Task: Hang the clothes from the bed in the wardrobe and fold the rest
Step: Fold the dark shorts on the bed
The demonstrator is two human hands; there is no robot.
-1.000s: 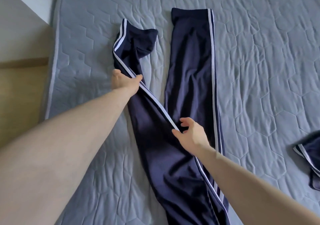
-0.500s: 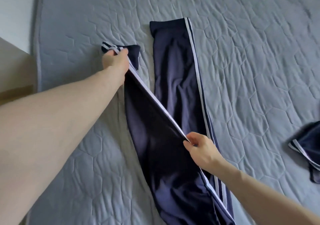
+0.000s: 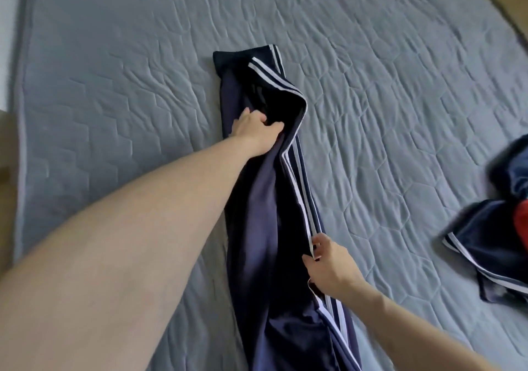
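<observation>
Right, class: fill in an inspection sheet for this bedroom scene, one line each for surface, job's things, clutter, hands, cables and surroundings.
Surface: grey quilted mattress, wrinkled.
Job's things: navy track pants with white side stripes, one leg laid over the other, its far end bunched and not flat.
Clutter: pile of dark clothes with a red patch, at the right edge.
Hands: left hand grips the upper leg's fabric; right hand pinches the striped edge.
Cables: nothing seen.
Surroundings: wooden floor at left; blurred.
</observation>
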